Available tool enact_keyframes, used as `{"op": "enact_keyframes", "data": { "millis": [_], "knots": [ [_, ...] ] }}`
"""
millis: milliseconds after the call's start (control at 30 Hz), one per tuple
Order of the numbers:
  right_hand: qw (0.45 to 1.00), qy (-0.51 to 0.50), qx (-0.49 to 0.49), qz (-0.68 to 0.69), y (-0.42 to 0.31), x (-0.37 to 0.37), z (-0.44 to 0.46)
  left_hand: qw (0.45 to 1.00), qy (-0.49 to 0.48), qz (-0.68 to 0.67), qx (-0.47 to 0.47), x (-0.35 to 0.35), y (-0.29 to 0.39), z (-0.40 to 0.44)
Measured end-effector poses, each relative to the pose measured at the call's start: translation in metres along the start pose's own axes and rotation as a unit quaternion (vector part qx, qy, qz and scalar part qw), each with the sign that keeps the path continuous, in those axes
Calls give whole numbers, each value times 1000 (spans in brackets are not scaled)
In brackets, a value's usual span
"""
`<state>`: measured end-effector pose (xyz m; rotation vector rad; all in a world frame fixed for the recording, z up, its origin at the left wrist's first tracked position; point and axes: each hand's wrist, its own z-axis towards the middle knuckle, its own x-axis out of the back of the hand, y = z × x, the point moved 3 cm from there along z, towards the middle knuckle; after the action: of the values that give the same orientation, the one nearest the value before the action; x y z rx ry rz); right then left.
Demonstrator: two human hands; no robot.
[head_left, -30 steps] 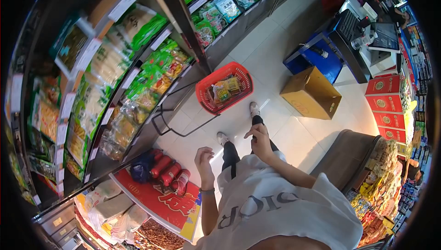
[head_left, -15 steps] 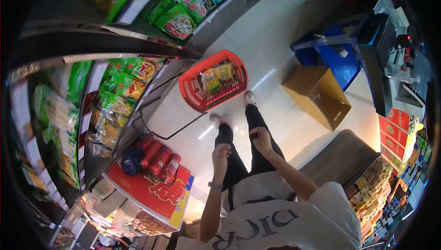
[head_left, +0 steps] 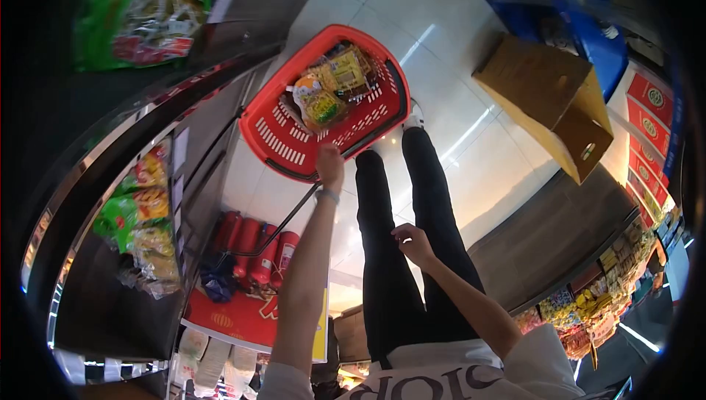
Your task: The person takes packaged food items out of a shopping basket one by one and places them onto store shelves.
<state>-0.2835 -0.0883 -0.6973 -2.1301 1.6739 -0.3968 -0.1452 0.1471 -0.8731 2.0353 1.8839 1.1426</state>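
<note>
A red plastic shopping basket (head_left: 254,122) stands on the floor in the upper middle, its black handle (head_left: 288,215) folded out to the lower left. Several food packets (head_left: 346,73) lie inside, among them a clear bag with yellow-green contents (head_left: 320,106). My left hand (head_left: 329,161) is at the basket's near rim, by the handle's joint. Its fingers point away and are hidden, so whether it grips the rim cannot be made out. In front of my thighs, my right hand (head_left: 413,244) has its fingers curled in, with nothing visible in them.
Shelves of packaged food (head_left: 153,227) run along the left. Red fire extinguishers (head_left: 257,253) sit on a red display (head_left: 228,319) at lower left. An open cardboard box (head_left: 540,91) and a blue bin (head_left: 599,40) stand to the right, near a dark brown surface (head_left: 551,234).
My left hand has reached forward to the basket's rim. My body and view have come closer to the basket, which looks larger. My right hand remains curled near my legs.
</note>
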Motion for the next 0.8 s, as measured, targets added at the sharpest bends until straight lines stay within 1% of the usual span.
{"op": "enact_keyframes", "data": {
  "millis": [33,100,167,233,300,333,367,433,467,500,567,633,667,700,733,767,800],
  "knots": [
    [999,-6,-26,20,-3,-4,5,998,13,-31,46,-2,-15,25],
    [997,-15,-58,38,-9,-9,16,995,69,48,-49,-1,-53,82],
    [994,-30,-99,46,-4,-11,27,980,108,153,58,3,-22,110],
    [991,-37,-111,65,4,-9,33,997,66,41,-6,-3,-63,156],
    [990,-31,-106,83,-3,-11,33,997,55,-48,-21,-10,-55,158],
    [988,-40,-113,98,-4,-13,31,999,23,3,26,-9,-61,161],
    [988,-38,-116,95,-3,-14,33,999,22,0,30,-8,-61,163],
    [988,-65,-105,89,-5,-17,30,993,17,96,62,-7,-83,169],
    [989,-67,-104,82,-5,-14,29,995,9,86,43,-8,-90,166],
    [991,-58,-103,61,-2,-12,27,996,11,80,43,-9,-86,154],
    [994,-46,-90,36,1,-8,20,991,69,94,-70,-10,-50,109],
    [998,-23,-43,31,1,-3,16,966,153,137,-159,4,2,39],
    [1000,-11,-23,17,3,1,12,977,137,108,-122,9,-11,19],
    [999,12,-4,-32,-2,6,6,964,194,104,-150,16,4,-17],
    [998,28,25,-55,-6,8,2,980,160,70,-96,30,29,-53],
    [995,44,55,-76,-17,9,-6,975,166,39,-139,43,45,-88],
    [997,51,29,-53,-36,7,-14,978,142,-20,-151,62,62,-118]
  ]
}}
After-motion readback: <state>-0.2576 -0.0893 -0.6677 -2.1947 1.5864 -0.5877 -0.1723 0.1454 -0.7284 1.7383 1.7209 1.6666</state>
